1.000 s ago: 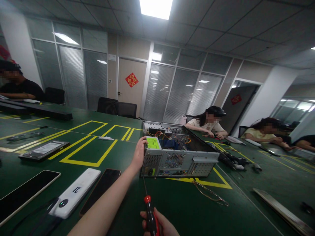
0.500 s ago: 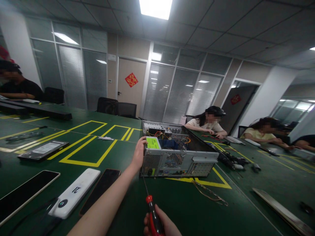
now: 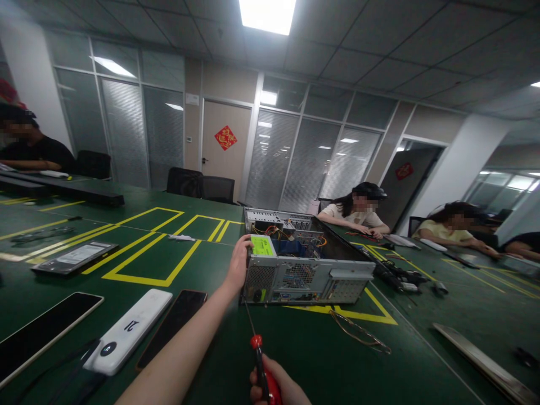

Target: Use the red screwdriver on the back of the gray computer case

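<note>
Head view: on the dark green tabletop (image 3: 320,354) taped with yellow lines, the left grip (image 3: 238,262) clasps the near corner of the open grey metal computer case (image 3: 304,275). The right grip (image 3: 276,388) wraps the red-handled screwdriver (image 3: 258,360), which points at the case. Glass partitions with blinds (image 3: 295,163) wall the office.

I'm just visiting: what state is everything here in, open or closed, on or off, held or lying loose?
computer case, on its side, open, insides showing
screwdriver, held, tip at the case's lower corner
left hand, gripping the case's near top corner
right hand, closed around the screwdriver
phone, flat, screen dark
power bank, lying flat
door, shut
ceiling light, on
</note>
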Demonstrator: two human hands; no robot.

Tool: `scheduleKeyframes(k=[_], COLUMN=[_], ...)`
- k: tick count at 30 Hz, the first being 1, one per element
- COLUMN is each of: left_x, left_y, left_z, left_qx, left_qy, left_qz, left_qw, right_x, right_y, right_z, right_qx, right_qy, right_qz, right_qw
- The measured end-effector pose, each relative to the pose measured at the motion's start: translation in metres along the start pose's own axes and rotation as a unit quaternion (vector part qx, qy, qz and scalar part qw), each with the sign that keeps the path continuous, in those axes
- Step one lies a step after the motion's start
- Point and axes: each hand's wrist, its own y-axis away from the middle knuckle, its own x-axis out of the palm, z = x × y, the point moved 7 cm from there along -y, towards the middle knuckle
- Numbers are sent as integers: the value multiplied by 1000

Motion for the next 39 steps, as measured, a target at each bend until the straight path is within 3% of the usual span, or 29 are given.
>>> scheduleKeyframes(k=[31,34,39], left_x=[1,0,0], left_y=[0,0,0], left_z=[1,2,1], left_qx=[0,2,5], left_qy=[6,2,6], left_qz=[-4,-5,-3], left_qw=[1000,1000,1000], right_x=[-1,2,1], right_y=[-4,0,-3], right_z=[7,3,4], right_qx=[12,26,-11], right_qy=[-2,15,-4], right_qz=[40,31,-12], right_qw=[999,999,1000])
